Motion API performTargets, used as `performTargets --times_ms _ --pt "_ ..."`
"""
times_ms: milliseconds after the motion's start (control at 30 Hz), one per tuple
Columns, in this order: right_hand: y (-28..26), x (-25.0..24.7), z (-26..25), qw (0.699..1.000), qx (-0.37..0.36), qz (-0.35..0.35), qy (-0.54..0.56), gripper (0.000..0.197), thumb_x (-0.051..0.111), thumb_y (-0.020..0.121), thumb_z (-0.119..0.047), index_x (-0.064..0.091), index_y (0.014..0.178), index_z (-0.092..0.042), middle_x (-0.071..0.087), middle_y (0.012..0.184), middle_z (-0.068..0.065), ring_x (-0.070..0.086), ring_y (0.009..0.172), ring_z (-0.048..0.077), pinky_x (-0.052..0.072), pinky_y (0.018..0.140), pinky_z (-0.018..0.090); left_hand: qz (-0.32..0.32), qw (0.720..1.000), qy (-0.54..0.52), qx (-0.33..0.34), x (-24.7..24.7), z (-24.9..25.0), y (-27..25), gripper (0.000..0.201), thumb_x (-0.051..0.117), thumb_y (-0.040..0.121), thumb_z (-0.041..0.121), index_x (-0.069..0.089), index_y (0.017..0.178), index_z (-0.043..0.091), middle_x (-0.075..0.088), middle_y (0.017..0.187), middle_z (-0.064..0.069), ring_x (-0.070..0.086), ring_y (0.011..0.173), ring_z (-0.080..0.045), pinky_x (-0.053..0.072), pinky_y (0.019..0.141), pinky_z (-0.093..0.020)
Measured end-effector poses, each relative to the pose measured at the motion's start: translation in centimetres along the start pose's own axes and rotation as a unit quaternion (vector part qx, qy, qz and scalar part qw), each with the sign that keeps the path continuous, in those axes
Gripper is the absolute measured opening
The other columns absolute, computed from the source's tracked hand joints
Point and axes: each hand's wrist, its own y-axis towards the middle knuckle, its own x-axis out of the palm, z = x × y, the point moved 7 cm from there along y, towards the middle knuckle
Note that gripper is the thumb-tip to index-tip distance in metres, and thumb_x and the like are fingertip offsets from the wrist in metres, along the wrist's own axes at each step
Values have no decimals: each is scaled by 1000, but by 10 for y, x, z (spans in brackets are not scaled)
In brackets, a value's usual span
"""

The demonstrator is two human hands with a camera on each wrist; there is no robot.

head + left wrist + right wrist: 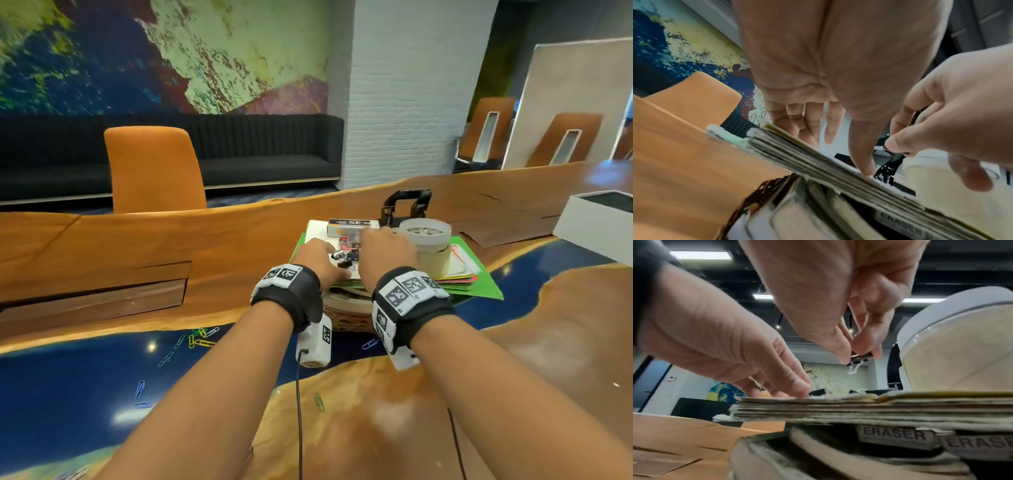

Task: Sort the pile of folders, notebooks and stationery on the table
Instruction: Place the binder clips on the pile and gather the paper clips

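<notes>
Sorting is judged barely begun: the stack of folders [459, 274] at frame centre is still loaded with clips, a staple box [349, 226] and a tape roll [432, 262]. Right hand [838, 296] pinches a binder clip [860, 357]; left hand [719, 340] rests straight fingers on the stack, holding nothing.
</notes>
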Motion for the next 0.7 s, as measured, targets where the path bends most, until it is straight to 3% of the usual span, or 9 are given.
performTargets --times_ms 167,300,433,533,700 --pt "9 5 5 999 11 -36 -14 23 47 96 -7 63 112 -11 66 112 11 63 104 30 44 70 34 -4 1000 -14 -1 2 9 5 64 82 78 28 57 133 8 62 132 -8 59 118 -23 47 97 -30" --pt "6 15 10 997 39 -68 19 28 54 93 -14 56 121 -12 57 122 13 60 109 33 49 80 39 -7 999 -34 -7 5 12 12 56 81 79 18 61 130 12 65 125 -6 61 112 -21 46 86 -24" --pt "2 25 10 994 35 -98 21 35 57 91 -14 54 126 -15 63 117 9 61 109 31 49 76 38 -12 999 -46 0 10 15 16 52 81 78 12 64 128 14 66 123 -5 62 112 -20 49 93 -27" --pt "0 21 9 995 39 -88 36 28 58 90 -15 57 118 -14 61 118 9 61 107 30 50 79 39 -8 998 -63 16 9 15 14 52 79 79 9 64 129 14 67 121 -3 62 110 -17 48 89 -25" --pt "-9 2 -17 999 -8 -16 45 18 54 90 -19 61 107 -17 63 111 7 63 101 31 41 69 34 51 992 -112 41 -23 -9 -5 42 70 86 7 64 127 15 70 115 -1 64 106 -14 50 96 -29"
